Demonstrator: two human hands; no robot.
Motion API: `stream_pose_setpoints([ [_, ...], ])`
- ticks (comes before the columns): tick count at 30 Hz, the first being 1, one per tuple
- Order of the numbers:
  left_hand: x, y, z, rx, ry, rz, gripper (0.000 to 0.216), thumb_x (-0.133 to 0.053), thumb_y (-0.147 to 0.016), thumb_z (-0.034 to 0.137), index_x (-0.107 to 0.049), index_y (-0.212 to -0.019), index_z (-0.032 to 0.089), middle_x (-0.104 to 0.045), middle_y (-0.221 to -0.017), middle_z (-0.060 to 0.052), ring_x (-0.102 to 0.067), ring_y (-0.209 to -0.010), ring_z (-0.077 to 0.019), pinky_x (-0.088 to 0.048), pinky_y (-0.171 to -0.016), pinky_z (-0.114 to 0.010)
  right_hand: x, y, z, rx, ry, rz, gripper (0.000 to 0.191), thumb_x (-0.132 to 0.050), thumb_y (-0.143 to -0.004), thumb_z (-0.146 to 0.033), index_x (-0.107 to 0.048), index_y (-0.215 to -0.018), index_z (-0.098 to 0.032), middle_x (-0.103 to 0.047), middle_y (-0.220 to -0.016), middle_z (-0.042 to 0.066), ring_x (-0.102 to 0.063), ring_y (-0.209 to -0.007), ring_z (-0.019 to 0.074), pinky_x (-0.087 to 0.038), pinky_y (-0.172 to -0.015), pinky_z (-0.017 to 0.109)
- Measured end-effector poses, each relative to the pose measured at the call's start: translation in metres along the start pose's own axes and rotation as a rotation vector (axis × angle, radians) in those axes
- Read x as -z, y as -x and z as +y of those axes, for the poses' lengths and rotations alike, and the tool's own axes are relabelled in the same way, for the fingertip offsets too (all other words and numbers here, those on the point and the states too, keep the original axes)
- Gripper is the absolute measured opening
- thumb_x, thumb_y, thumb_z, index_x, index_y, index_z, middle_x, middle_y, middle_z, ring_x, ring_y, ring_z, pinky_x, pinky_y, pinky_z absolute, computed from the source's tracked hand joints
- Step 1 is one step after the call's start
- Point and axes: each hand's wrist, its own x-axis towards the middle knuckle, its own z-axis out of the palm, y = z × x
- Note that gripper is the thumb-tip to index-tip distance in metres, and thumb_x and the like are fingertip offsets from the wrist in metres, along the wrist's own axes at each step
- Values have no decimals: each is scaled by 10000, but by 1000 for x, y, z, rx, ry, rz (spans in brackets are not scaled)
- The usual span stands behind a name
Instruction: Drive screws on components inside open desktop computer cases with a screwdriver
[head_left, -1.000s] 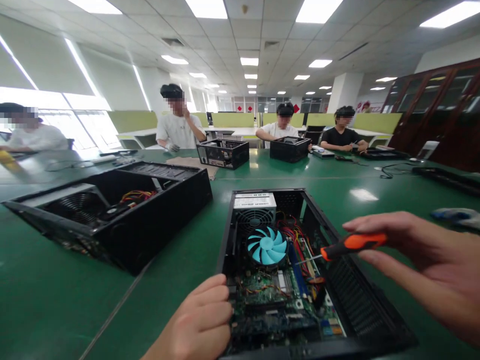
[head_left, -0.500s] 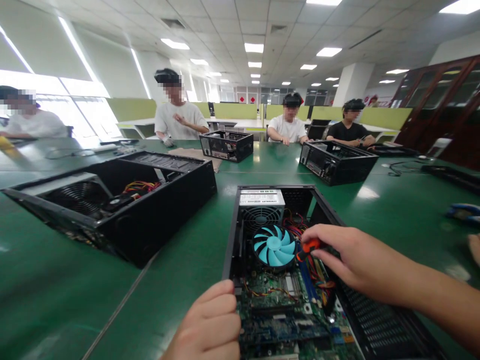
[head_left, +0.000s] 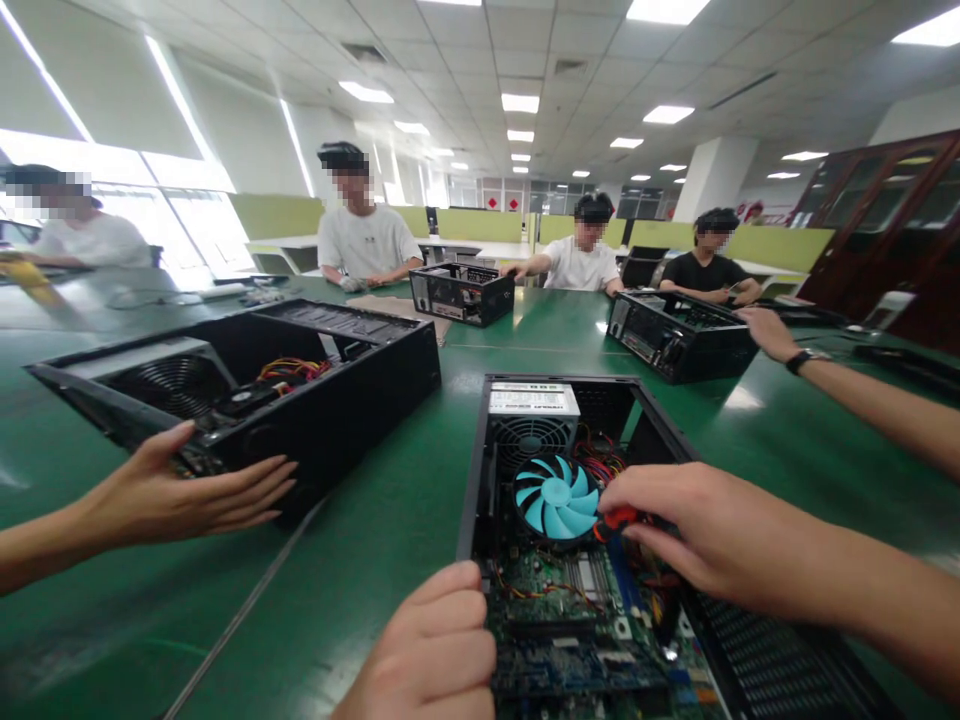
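An open black computer case (head_left: 474,480) lies in front of me with its inside facing up. My left hand (head_left: 431,640) is closed round its left edge. In my right hand (head_left: 675,515) is a screwdriver (head_left: 619,520) with an orange and black handle, held in a pinch beside the cooling fan (head_left: 556,495), which has turquoise blades. The screwdriver's tip is hidden. Above the fan sits the power supply (head_left: 532,402); below it lies the green motherboard (head_left: 551,590). Coloured cables (head_left: 600,455) run along the right of the fan, partly covered by my right hand.
Another open case (head_left: 352,430) stands to the left, with another person's open hand (head_left: 202,490) at its near side. Two more cases (head_left: 480,300) (head_left: 690,335) stand farther back. A co-worker's hand with a wristband (head_left: 772,335) reaches to the right one. Several people sit around the green table (head_left: 360,570).
Other people's hands have come in at the left case and the far right case. A person across has reached to the far middle case. My own hands stay in nearly the same places.
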Motion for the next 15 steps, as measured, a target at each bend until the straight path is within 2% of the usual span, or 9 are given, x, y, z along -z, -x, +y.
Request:
stream_pose_setpoints([
  [3,-2,1,-2,-12,6,5,561,-160,-1086,205,-192,-526,167,-306,-499,12,-318,-496,-134,-334,-578,-323,14,0,-23,22,-54,81,183,-588,-974,-223,-676,-1122,-285,-716,-1045,-6,-661,-885,161,-513,-795,280],
  [6,-3,5,-3,2,19,-10,557,-184,-1088,197,-220,-533,174,-334,-510,9,-339,-509,-141,-342,-602,-329,16,-11,-42,125,-67,127,202,-567,-979,-222,-656,-1154,-267,-717,-1071,6,-668,-920,165,-521,-830,281],
  [9,-7,10,-5,-3,44,7,538,-309,-1064,177,-232,-531,187,-354,-523,6,-355,-529,-157,-352,-628,-343,7,-30,-47,195,9,67,233,-534,-965,-176,-640,-1169,-215,-710,-1077,42,-667,-946,199,-522,-848,325],
  [15,-5,5,0,-18,47,22,520,-466,-997,123,-243,-534,193,-368,-511,20,-355,-513,-154,-329,-598,-340,-6,-54,-46,180,117,-32,233,-553,-927,-137,-655,-1135,-165,-708,-1040,85,-667,-956,249,-514,-826,363],
])
